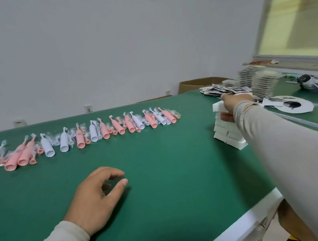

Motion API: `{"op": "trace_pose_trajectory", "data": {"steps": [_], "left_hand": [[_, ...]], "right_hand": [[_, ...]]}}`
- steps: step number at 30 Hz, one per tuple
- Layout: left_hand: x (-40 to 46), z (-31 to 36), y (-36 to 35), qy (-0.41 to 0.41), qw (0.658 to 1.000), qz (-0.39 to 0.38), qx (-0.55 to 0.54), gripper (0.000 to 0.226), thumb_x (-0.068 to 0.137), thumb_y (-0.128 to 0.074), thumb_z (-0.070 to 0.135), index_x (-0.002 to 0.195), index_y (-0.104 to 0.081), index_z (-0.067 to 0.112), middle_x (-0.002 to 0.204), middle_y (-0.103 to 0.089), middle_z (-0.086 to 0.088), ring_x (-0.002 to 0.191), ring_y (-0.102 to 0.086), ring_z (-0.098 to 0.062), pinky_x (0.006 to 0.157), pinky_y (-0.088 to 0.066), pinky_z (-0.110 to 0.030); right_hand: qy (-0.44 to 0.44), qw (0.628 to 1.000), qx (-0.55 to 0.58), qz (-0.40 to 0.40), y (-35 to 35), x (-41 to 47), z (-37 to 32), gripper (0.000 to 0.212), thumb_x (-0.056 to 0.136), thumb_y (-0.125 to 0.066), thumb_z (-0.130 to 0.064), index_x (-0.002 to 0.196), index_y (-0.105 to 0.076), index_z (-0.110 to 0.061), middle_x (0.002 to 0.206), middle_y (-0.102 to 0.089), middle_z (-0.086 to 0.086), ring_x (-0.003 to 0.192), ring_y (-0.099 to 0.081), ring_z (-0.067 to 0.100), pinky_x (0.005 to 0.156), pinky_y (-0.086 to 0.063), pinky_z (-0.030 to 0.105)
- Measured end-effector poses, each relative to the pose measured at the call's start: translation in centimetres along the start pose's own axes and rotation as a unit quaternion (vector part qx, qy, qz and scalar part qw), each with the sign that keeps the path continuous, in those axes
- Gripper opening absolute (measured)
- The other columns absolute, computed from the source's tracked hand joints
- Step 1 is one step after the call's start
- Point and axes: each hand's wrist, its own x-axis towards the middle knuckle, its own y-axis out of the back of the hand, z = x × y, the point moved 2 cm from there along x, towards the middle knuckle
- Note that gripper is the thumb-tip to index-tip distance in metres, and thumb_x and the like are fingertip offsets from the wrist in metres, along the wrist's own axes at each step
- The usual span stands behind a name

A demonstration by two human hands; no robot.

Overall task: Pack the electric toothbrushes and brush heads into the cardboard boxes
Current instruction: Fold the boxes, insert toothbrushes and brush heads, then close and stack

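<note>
The white boxes (227,131) stand in a leaning stack at the right of the green table (159,169), well to the right of the toothbrushes (89,135). The right hand (234,103) is at the top of that stack, arm stretched out far and to the right, fingers curled over the top box (218,107) with the thumb against the stack's near side below; it appears to be gripping that box to lift it off. The toothbrushes, pink and white, lie in a row across the far left and middle of the table, each with its long axis running near to far, brush end away and open base toward the person, with bagged brush heads (170,113) tucked among them. The left hand (99,196) is the nearer one to that row. It rests on the cloth at the near middle, palm down, fingers loosely curled and holding nothing. The box must likely come left, toward the row.
</note>
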Motion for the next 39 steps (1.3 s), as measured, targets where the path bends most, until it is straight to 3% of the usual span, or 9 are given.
{"op": "trace_pose_trajectory", "data": {"steps": [4,7,10,15,21,25,29,34,39], "left_hand": [[-0.2,0.1,0.1,0.0,1.0,0.002,-0.004,0.02,0.081,-0.078,0.017,0.083,-0.07,0.035,0.096,-0.066,0.024,0.091,-0.064,0.0,0.076,-0.044,-0.005],[-0.3,0.0,0.2,0.002,1.0,0.006,-0.002,0.021,0.081,-0.078,0.016,0.081,-0.07,0.035,0.095,-0.067,0.022,0.089,-0.064,-0.001,0.074,-0.044,-0.005],[-0.3,-0.1,0.2,0.011,1.0,0.003,-0.006,0.021,0.082,-0.078,0.019,0.084,-0.07,0.038,0.094,-0.067,0.021,0.088,-0.065,-0.002,0.074,-0.046,-0.008],[-0.5,0.3,0.0,0.012,1.0,-0.002,-0.01,0.03,0.082,-0.078,0.019,0.093,-0.067,0.045,0.094,-0.067,0.02,0.084,-0.065,-0.003,0.071,-0.046,-0.008],[-0.3,0.4,0.1,0.021,1.0,-0.002,-0.002,0.028,0.082,-0.078,0.019,0.093,-0.067,0.043,0.092,-0.068,0.019,0.083,-0.065,-0.003,0.071,-0.046,-0.009],[-0.1,0.5,-0.2,0.018,1.0,-0.013,0.006,0.021,0.083,-0.077,0.02,0.089,-0.068,0.039,0.092,-0.068,0.019,0.086,-0.065,-0.003,0.073,-0.047,-0.01],[0.1,1.0,0.2,0.038,0.998,0.042,0.041,0.021,0.085,-0.075,0.023,0.079,-0.063,0.039,0.087,-0.067,0.016,0.087,-0.063,-0.003,0.079,-0.051,-0.027],[-1.4,0.4,4.6,0.152,0.972,0.109,0.139,0.007,0.089,-0.066,0.033,0.094,-0.062,0.036,0.102,-0.065,0.011,0.088,-0.063,-0.012,0.086,-0.053,-0.035],[-6.0,-0.5,11.0,0.225,0.927,0.106,0.28,0.027,0.093,-0.059,0.041,0.117,-0.063,0.031,0.121,-0.062,0.011,0.108,-0.061,-0.014,0.09,-0.05,-0.035]], "right_hand": [[0.125,0.946,-0.29,0.073,-0.5,-0.3,1.6,0.027,0.086,-0.061,-0.027,0.106,-0.063,-0.009,0.11,-0.065,0.016,0.095,-0.064,0.034,0.075,-0.048,0.033],[0.147,0.917,-0.356,0.104,-0.8,-0.7,2.9,0.037,0.091,-0.058,-0.034,0.123,-0.057,-0.015,0.129,-0.054,0.015,0.114,-0.058,0.037,0.085,-0.047,0.04],[0.206,0.891,-0.376,0.149,-1.2,-1.1,2.9,0.046,0.089,-0.057,-0.035,0.129,-0.05,-0.014,0.132,-0.049,0.017,0.121,-0.05,0.039,0.091,-0.045,0.044],[0.297,0.788,-0.517,0.152,-2.0,-1.1,1.7,0.038,0.094,-0.049,-0.04,0.125,-0.058,-0.021,0.13,-0.057,0.011,0.121,-0.046,0.035,0.092,-0.038,0.042],[0.239,0.804,-0.526,0.138,-1.5,-0.1,2.1,0.033,0.093,-0.052,-0.028,0.125,-0.061,-0.024,0.127,-0.06,0.008,0.123,-0.048,0.034,0.097,-0.038,0.043],[0.334,0.824,-0.436,0.141,-2.2,-2.9,2.0,0.036,0.095,-0.053,-0.026,0.129,-0.059,-0.019,0.13,-0.059,0.012,0.119,-0.05,0.037,0.094,-0.04,0.043],[0.474,0.846,-0.243,-0.015,-8.7,-11.8,3.7,0.028,0.093,-0.057,-0.032,0.117,-0.067,-0.021,0.115,-0.068,0.005,0.104,-0.06,0.03,0.091,-0.047,0.041],[0.347,0.881,-0.086,-0.309,-18.6,-23.4,6.6,0.002,0.09,-0.063,-0.029,0.089,-0.065,-0.03,0.092,-0.068,-0.013,0.089,-0.064,0.014,0.09,-0.052,0.031],[0.341,0.838,-0.026,-0.426,-23.6,-31.0,7.5,0.012,0.09,-0.066,-0.025,0.079,-0.064,-0.031,0.082,-0.064,-0.02,0.081,-0.062,0.006,0.087,-0.05,0.027]]}}
